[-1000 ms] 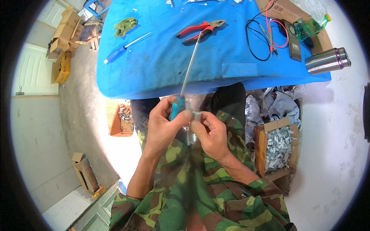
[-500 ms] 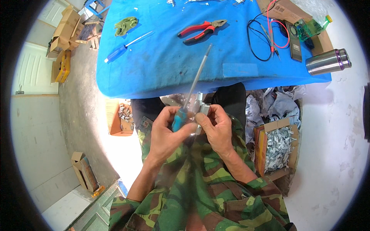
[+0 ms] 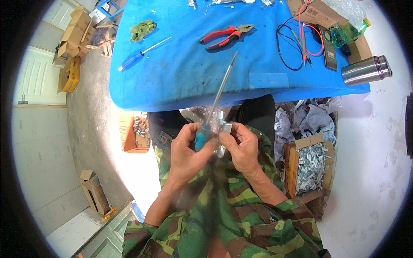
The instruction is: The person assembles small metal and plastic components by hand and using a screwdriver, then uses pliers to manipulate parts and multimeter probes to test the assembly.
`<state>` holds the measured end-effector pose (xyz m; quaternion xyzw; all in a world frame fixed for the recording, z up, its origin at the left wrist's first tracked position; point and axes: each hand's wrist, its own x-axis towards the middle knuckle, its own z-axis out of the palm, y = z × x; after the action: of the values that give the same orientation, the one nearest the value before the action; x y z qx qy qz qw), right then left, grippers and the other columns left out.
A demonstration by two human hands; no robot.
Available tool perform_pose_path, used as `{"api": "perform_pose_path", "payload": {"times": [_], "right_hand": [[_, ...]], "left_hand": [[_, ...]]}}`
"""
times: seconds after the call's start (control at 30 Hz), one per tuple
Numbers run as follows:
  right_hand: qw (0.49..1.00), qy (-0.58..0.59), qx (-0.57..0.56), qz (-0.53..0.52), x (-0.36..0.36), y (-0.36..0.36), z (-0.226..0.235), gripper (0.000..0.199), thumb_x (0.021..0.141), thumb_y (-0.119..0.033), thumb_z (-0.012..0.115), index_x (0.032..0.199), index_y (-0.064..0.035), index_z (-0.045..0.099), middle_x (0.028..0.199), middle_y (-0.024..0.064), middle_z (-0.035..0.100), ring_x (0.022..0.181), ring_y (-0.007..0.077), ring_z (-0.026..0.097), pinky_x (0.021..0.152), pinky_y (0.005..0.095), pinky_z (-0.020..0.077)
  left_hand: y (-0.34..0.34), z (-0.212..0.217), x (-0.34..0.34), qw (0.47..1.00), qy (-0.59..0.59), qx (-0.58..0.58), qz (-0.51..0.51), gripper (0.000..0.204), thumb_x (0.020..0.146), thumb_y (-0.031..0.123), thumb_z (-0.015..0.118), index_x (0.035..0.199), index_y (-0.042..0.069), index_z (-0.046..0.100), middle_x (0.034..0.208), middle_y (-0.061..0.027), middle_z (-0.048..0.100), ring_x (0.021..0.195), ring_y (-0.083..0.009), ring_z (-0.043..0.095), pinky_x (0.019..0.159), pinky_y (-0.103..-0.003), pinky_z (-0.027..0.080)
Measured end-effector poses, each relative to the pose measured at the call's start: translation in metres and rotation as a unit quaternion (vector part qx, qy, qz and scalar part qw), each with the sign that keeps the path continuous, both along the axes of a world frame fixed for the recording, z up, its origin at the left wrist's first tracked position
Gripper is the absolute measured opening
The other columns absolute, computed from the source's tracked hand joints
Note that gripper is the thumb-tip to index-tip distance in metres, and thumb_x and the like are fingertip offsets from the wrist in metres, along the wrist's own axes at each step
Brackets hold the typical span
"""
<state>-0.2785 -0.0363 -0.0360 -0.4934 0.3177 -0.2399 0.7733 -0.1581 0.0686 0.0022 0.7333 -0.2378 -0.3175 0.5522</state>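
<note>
My left hand (image 3: 191,148) is closed round the teal handle of a screwdriver (image 3: 201,136), whose long shaft points up and away over the table's near edge. Close beside it, my right hand (image 3: 241,148) pinches a small silvery-white metal piece (image 3: 226,127) between thumb and fingers. A pale upright part (image 3: 220,115) rises just left of that piece; whether the two are joined I cannot tell. Both hands hover over my lap, nearly touching. The left fingertips may also touch the piece, but the contact is partly hidden.
On the blue-covered table (image 3: 180,81) lie red-handled pliers (image 3: 226,36), a blue screwdriver (image 3: 144,53), a green cloth (image 3: 142,30), test leads (image 3: 302,47) and a steel flask (image 3: 365,70). A box of metal scraps (image 3: 310,165) stands at right, a box of small parts (image 3: 135,139) at left.
Both hands have dropped slightly toward me, the screwdriver and metal piece with them. The grips look the same.
</note>
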Motion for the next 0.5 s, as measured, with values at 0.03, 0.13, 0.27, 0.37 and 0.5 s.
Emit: {"api": "perform_pose_path", "payload": {"times": [0.03,0.13,0.27,0.37,0.5], "right_hand": [[1.0,-0.008,0.013,-0.002,0.0,0.0,-0.001,0.019,0.097,-0.013,0.07,0.105,0.0036,0.065,0.094,0.0035,0.069,0.083,0.0067,0.062,0.071,0.0235,0.0503],[1.0,-0.016,0.018,-0.015,0.001,0.002,0.001,0.017,0.096,-0.011,0.071,0.103,0.0028,0.065,0.092,0.0025,0.069,0.081,0.0062,0.061,0.069,0.0235,0.0488],[0.998,0.025,-0.018,-0.045,0.006,0.002,0.001,0.017,0.094,-0.01,0.072,0.104,0.0028,0.066,0.092,0.0015,0.069,0.082,0.006,0.061,0.071,0.0233,0.0497],[0.995,0.038,-0.051,-0.083,0.004,-0.007,-0.001,0.018,0.096,-0.01,0.07,0.109,0.0022,0.065,0.094,0.0029,0.07,0.082,0.0066,0.062,0.07,0.0241,0.0513],[0.993,0.035,-0.034,-0.11,-0.004,-0.025,-0.002,0.021,0.097,-0.017,0.071,0.109,-0.001,0.064,0.091,0.0006,0.067,0.076,0.0054,0.06,0.065,0.0233,0.0499]], "left_hand": [[0.0,0.0,0.0,1.0,0.016,-0.007,0.004,0.033,0.087,0.007,0.076,0.114,-0.005,0.062,0.092,-0.0049,0.071,0.081,-0.0048,0.062,0.07,-0.023,0.051],[0.001,-0.005,0.001,0.997,0.063,-0.044,0.017,0.034,0.087,0.008,0.077,0.115,-0.003,0.062,0.094,-0.0046,0.072,0.081,-0.0053,0.063,0.071,-0.023,0.052],[-0.002,0.009,0.007,0.999,-0.03,0.015,-0.02,0.038,0.085,0.013,0.083,0.115,0.0,0.063,0.099,-0.0073,0.074,0.087,-0.0104,0.068,0.074,-0.027,0.055],[-0.001,0.009,0.023,1.0,-0.014,0.007,0.004,0.036,0.087,0.011,0.08,0.115,-0.001,0.06,0.093,-0.0049,0.07,0.079,-0.0088,0.064,0.069,-0.025,0.053],[0.013,0.003,0.075,0.989,-0.123,0.037,0.072,0.031,0.092,0.013,0.074,0.117,-0.002,0.061,0.086,-0.0008,0.066,0.072,-0.0073,0.061,0.062,-0.022,0.049]]}}
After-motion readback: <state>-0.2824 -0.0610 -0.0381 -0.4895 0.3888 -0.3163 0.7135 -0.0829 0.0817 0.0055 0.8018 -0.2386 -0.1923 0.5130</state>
